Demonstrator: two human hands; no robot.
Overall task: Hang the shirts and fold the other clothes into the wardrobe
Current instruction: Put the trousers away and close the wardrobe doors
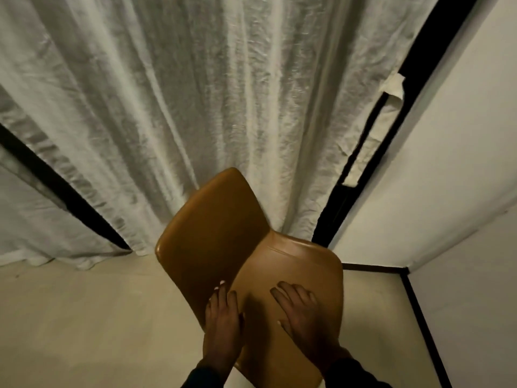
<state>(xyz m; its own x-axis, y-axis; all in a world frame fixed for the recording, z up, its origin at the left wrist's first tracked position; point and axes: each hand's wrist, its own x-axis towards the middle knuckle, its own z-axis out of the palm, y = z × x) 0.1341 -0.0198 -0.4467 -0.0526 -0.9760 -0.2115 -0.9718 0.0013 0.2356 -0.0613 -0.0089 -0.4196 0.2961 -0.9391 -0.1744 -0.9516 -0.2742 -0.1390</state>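
Head view shows my left hand [222, 317] and right hand [300, 309] flat on the tan chair [251, 247], fingers straight and slightly apart. No shirts or wardrobe visible. I judge the smooth, rounded leather-like seat could slip on the pale floor [84, 317] toward the crinkled white curtain [167, 107].

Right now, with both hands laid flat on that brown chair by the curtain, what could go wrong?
1. The left hand lies at the edge of the chair seat; it could slip off the smooth, shiny surface if the person leans on it.
2. The chair back touches the white curtain; pushing the chair forward could snag or drag the fabric.
3. The right hand only rests flat, gripping nothing, so a lift might fail.
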